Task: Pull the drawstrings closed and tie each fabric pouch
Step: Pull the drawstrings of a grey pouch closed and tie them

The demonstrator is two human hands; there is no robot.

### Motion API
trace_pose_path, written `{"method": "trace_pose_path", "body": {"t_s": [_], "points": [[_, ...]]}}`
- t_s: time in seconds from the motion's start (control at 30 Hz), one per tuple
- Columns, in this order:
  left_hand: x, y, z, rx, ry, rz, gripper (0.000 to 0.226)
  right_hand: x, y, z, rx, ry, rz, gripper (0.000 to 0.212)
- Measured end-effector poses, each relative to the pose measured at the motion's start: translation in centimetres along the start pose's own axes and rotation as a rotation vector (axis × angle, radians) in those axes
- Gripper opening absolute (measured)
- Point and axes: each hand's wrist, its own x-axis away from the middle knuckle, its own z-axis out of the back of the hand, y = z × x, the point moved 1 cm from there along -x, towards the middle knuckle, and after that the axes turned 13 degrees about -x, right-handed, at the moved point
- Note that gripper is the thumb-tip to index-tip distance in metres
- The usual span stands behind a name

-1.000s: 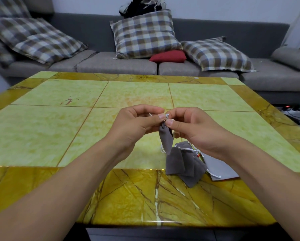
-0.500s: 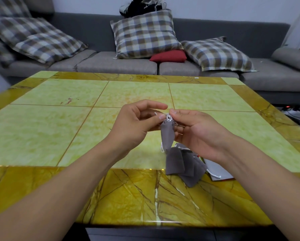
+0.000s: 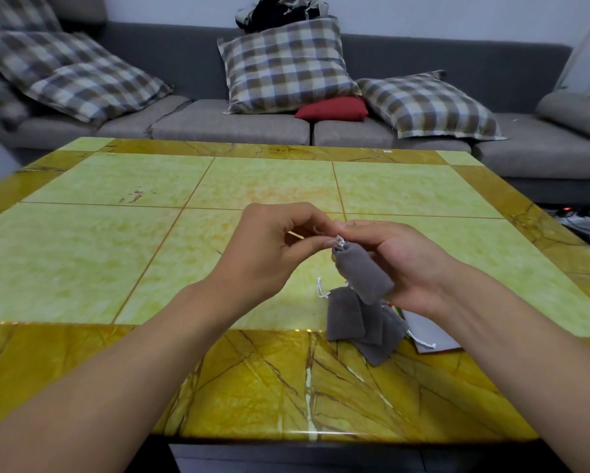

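The pouch [image 3: 362,271] now tilts into the right hand [image 3: 403,264], cradled steady while the left hand [image 3: 273,254] pinches its drawstring [image 3: 339,240] for knotting

You hold one grey fabric pouch [image 3: 362,269] just right of the frame's centre, lifted off the worktop and tilted, its gathered mouth pointing up-left with the white drawstring [image 3: 339,239] bunched at the top. Below it, toward the lower right, a heap of grey pouches [image 3: 355,319] lies overlapping on the worktop, a white cord loop [image 3: 321,290] sticking out at its upper left.
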Motion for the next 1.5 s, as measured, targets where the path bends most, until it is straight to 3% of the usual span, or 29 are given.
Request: {"method": "trace_pose_path", "body": {"t_s": [0.1,0.23,0.3,0.6,0.77,0.83,1.0,1.37,1.43,1.5], "points": [[0.0,0.0,0.2,-0.143,0.059,-0.104,0.009,0.0,0.1,-0.3,0.014,0.008,0.002,0.041],[0.1,0.2,0.6,-0.296,0.095,-0.228,0.01,0.3,-0.3,-0.4,0.033,0.005,0.033,0.015],[0.2,0.3,0.6,-0.338,0.093,-0.264,0.011,0.5,-0.5,-0.4,0.072,0.019,0.065,0.018],[0.0,0.5,0.8,-0.522,-0.008,-0.327,0.013,0.6,-0.9,0.0,0.171,0.034,0.138,0.013],[-0.1,0.5,0.8,-0.507,-0.034,-0.341,0.015,0.8,-0.7,-0.4,0.159,0.038,0.171,0.013],[0.0,0.4,0.5,-0.482,-0.063,-0.307,0.019,0.8,-0.6,-0.6,0.119,0.04,0.171,0.018],[0.3,-0.2,0.5,-0.447,-0.093,-0.214,0.017,0.8,-0.9,-0.4,-0.013,0.033,0.177,0.008],[0.1,-0.3,0.8,-0.374,0.016,-0.195,0.004,0.8,-0.7,-0.7,0.06,0.037,0.349,0.014],[0.2,-0.9,0.3,-0.291,0.016,-0.096,0.005,0.4,-0.5,-0.3,0.118,0.073,0.367,0.016],[0.3,-0.9,-0.1,-0.009,-0.067,0.186,0.018,-0.3,-0.2,0.2,0.18,0.134,0.388,0.019]]}}
